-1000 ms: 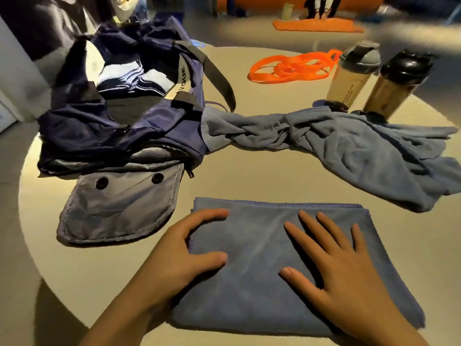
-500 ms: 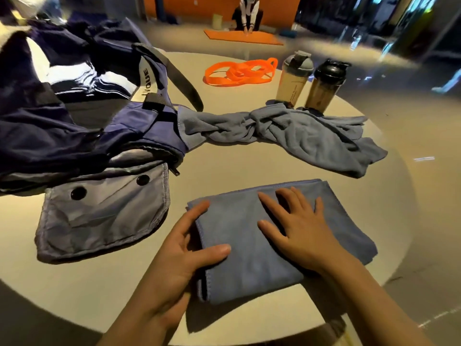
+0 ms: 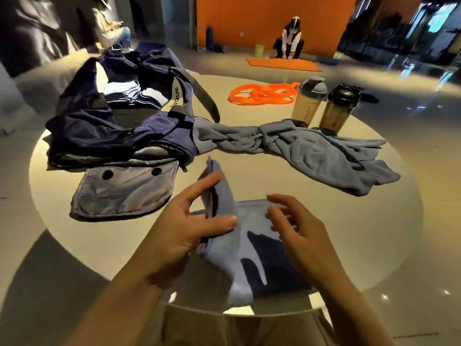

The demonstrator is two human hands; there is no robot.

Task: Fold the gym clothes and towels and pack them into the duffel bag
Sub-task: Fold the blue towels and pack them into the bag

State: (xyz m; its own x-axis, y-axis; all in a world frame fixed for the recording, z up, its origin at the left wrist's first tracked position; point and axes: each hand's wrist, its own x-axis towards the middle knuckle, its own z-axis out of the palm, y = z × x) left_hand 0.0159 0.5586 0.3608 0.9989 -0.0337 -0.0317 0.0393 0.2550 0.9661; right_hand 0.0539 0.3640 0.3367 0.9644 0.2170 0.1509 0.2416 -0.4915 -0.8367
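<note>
Two towels out: left hand [image 3: 189, 221] pinches folded blue towel's [image 3: 245, 245] edge, thumb over fingers, lifting it for another fold in front of open duffel bag [image 3: 119, 126]; right hand [image 3: 296, 231] hovers loose-fingered, empty. Crumpled towel [image 3: 311, 151] beside bag.

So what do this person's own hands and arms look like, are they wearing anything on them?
Both are bare. The left hand and the right hand show no gloves, rings, watch or bands, and both forearms are uncovered up to the bottom edge of the picture, with no sleeve in view. The nails look short and unpainted. Nothing marks one arm apart from the other.
</note>
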